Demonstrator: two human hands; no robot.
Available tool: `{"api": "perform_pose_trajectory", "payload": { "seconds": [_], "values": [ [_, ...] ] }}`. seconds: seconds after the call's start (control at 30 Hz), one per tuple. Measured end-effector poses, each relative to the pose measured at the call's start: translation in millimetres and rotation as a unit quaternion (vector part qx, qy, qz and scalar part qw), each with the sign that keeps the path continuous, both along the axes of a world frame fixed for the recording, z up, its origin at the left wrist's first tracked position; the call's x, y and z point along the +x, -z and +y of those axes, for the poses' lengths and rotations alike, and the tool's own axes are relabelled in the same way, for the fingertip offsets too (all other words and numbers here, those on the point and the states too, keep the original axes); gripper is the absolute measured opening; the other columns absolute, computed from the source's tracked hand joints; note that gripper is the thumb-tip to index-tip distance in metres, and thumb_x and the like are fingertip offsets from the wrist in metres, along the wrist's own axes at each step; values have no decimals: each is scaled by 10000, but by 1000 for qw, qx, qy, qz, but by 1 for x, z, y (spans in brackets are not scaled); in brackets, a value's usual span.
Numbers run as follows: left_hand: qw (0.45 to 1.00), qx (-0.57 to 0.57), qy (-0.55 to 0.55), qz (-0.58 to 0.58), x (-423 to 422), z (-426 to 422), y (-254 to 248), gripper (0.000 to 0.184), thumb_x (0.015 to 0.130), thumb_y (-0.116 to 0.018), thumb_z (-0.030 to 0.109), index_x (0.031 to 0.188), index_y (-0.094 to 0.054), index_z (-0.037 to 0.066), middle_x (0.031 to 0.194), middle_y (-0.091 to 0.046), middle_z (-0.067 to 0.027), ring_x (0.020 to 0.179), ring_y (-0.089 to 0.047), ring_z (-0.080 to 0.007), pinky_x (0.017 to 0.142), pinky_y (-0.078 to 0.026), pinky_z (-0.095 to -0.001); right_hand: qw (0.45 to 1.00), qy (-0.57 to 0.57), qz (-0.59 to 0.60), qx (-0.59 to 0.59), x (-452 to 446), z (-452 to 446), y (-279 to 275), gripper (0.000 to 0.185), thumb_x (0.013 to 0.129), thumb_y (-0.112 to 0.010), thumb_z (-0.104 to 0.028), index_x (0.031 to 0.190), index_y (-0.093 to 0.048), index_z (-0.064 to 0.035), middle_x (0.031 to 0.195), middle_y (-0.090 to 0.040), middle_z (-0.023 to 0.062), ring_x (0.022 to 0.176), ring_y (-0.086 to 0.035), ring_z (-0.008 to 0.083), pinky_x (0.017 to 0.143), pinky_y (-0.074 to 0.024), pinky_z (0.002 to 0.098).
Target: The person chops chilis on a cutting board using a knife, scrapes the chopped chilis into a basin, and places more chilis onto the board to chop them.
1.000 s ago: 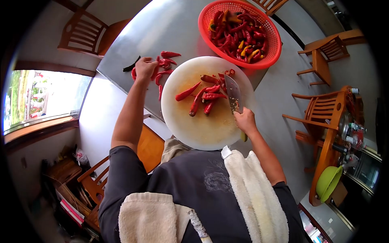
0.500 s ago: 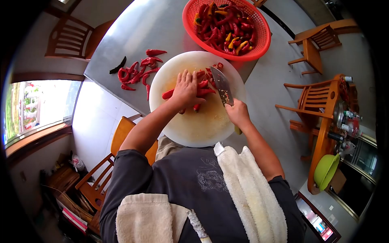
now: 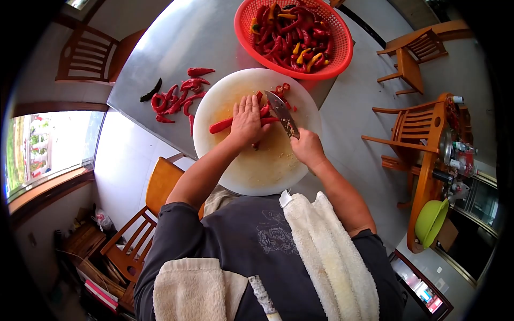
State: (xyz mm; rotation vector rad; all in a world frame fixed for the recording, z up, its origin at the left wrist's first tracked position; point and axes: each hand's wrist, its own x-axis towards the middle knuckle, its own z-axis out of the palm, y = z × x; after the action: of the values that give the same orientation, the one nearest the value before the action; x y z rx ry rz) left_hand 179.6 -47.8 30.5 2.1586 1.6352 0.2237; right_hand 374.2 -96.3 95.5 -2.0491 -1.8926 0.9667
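Observation:
My left hand (image 3: 247,122) lies flat on several red peppers (image 3: 220,125) on the round white cutting board (image 3: 267,174). Its fingers are stretched out and partly cover the peppers. My right hand (image 3: 307,145) is wrapped round the handle of a cleaver (image 3: 282,114). The blade, with seeds stuck to it, stands at the right ends of the peppers, near my left fingers. Cut pepper pieces (image 3: 286,86) lie at the upper right of the board, beyond the blade.
A red basket (image 3: 347,53) full of red and yellow peppers stands behind the board. More red peppers (image 3: 174,101) and a dark pepper (image 3: 151,90) lie on the metal table (image 3: 140,65) at the left. Wooden chairs (image 3: 415,131) stand around, and a green bowl (image 3: 431,222) is at the right.
My left hand has moved from the loose peppers on the table onto those on the board, and its fingers have spread. The cleaver has shifted left relative to the board, nearer my left hand.

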Motion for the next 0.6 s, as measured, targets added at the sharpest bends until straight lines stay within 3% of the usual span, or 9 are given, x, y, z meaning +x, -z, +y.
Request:
{"api": "perform_pose_trajectory", "payload": {
  "seconds": [0.1,0.2,0.4,0.6],
  "values": [
    [1000,24,7,-11,-2,0,0,917,759,-681,413,1401,-251,-81,1356,-390,-263,1313,-308,-399,1108,-207,-467,1000,6,7,-2,2,-3,1,184,802,-563,-147,824,-610,29,775,-625,265,778,-611,442,731,-493,495],
    [1000,-10,0,-25,-3,2,-7,843,746,-682,385,1340,-324,-94,1254,-434,-227,1229,-363,-362,1075,-228,-448,1000,7,6,3,4,-3,5,183,801,-561,-144,840,-609,28,779,-624,267,780,-611,442,731,-492,496],
    [999,48,-4,-8,-4,-8,-3,816,719,-701,386,1278,-356,-97,1214,-431,-218,1201,-365,-364,1058,-234,-451,999,-30,-29,7,-1,-1,-6,170,811,-546,-144,843,-598,15,779,-628,257,773,-609,437,716,-491,495],
    [1000,-7,10,3,-5,-5,-11,794,688,-706,377,1248,-380,-81,1176,-429,-201,1148,-385,-352,1012,-278,-436,997,-69,-47,-2,-6,5,-9,142,791,-539,-127,805,-593,3,785,-631,251,769,-613,428,718,-494,493]
  ]
}}
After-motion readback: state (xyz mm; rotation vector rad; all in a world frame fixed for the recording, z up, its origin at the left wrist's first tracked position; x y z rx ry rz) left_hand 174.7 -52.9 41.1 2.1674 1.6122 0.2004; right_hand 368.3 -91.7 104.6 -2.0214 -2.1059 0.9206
